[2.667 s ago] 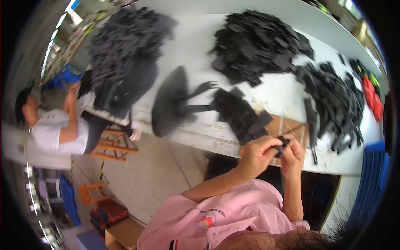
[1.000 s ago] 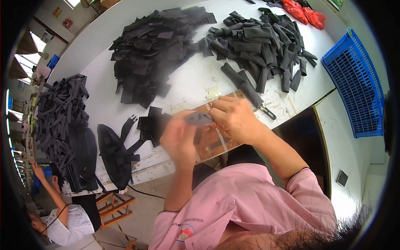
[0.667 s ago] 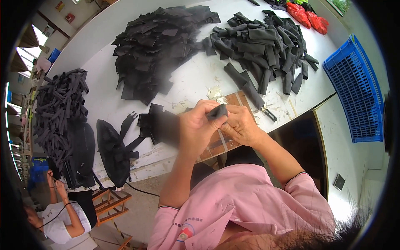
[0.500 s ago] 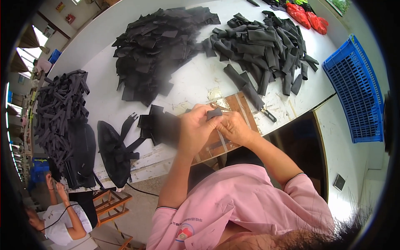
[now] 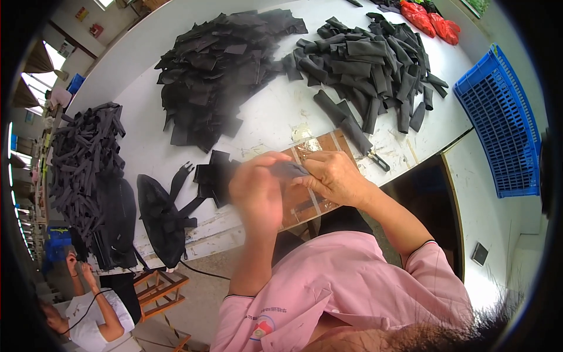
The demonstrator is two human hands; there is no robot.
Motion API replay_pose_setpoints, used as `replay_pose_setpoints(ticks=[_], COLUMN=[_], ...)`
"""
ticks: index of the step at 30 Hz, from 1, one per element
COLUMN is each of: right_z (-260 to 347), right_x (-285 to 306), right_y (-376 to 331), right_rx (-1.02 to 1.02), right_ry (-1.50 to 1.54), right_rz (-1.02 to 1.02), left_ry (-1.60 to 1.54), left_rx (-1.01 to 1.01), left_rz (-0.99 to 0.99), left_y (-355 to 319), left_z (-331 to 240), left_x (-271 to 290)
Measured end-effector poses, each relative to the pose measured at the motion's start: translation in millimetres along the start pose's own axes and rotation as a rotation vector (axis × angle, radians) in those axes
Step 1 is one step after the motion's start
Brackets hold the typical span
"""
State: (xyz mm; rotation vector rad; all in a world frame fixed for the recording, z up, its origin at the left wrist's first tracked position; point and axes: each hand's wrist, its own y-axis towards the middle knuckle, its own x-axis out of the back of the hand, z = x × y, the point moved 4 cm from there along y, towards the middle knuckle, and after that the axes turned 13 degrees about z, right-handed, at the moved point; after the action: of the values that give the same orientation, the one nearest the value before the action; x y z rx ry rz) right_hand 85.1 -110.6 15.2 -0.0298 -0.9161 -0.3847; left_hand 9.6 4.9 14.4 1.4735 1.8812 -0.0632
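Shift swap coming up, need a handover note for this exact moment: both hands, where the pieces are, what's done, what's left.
Left hand: blurred, closed on the near end of a small dark fabric piece.
Right hand: pinches the same piece from the other side; both are above the brown board at the table edge.
Stock: flat black cut pieces heaped far left, rolled black sleeves heaped far right, strap bundle at the left end. Blue crate stands on the side surface to the right.
Done: one piece picked up, in hand.
Left: cannot tell how far that piece is worked; the heaps remain large.
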Motion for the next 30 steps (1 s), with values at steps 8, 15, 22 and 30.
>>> replay_pose_setpoints(ticks=[8, 15, 22, 30], right_z=[-5.4, -2.4, -27.6, 2.4], right_x=[-13.2, -21.4, 74.5, -25.2], right_y=[1.2, 1.9, 29.1, -32.1], right_rx=[0.010, -0.001, -0.011, -0.390], right_ry=[-0.045, 0.029, 1.151, 0.951], right_rz=[-0.054, -0.041, -0.375, 0.021], left_ry=[-0.022, 0.110, 1.382, 1.866], left_rx=[-0.005, 0.074, 0.072, 0.407], left_rz=[0.017, -0.009, -0.508, -0.329], left_y=[-3.6, -4.2, 6.5, 22.6], left_z=[14.6, 9.8, 5.6, -0.5], left_x=[19.0, 13.7, 134.2, 215.2])
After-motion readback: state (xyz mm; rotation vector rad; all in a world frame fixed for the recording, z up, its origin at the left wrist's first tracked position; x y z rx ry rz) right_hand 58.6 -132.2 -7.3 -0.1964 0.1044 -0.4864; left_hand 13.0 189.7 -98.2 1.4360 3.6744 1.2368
